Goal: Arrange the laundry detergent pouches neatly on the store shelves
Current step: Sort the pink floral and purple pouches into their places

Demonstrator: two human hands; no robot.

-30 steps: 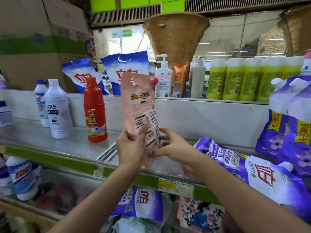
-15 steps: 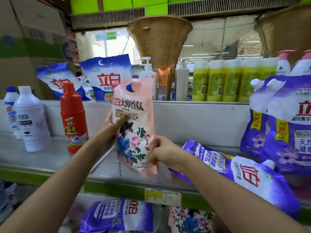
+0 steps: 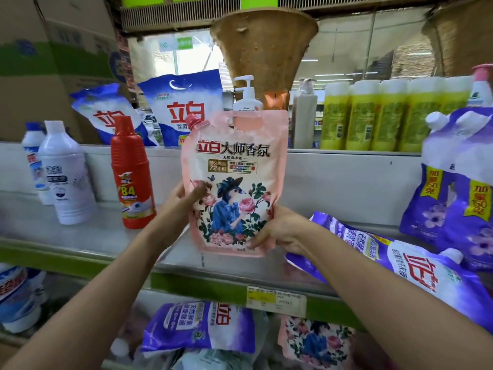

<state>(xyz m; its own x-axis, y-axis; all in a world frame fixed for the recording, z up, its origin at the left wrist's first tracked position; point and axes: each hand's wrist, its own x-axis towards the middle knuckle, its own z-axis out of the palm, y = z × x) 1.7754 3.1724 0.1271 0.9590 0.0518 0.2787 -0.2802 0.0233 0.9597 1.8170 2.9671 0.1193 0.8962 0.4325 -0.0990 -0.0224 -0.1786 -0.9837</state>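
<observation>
Since a second ago the pink pouch [image 3: 234, 182] has been turned from its back panel to its flowered front, and it now stands upright. The left hand [image 3: 186, 194] pinches its edge at nine o'clock, thumb on the front. The right hand [image 3: 277, 231] grips the corner at five o'clock, fingers curled behind. The pouch's base hovers just over the shelf [image 3: 80, 236], near the green front lip. At nine o'clock stands a red bottle [image 3: 132, 174], then white bottles [image 3: 66, 174] further out. At four o'clock a purple pouch [image 3: 400, 265] lies flat just beside the right wrist, with upright purple pouches [image 3: 458, 182] behind it. Bare shelf shows between the red bottle and the lying purple pouch.
</observation>
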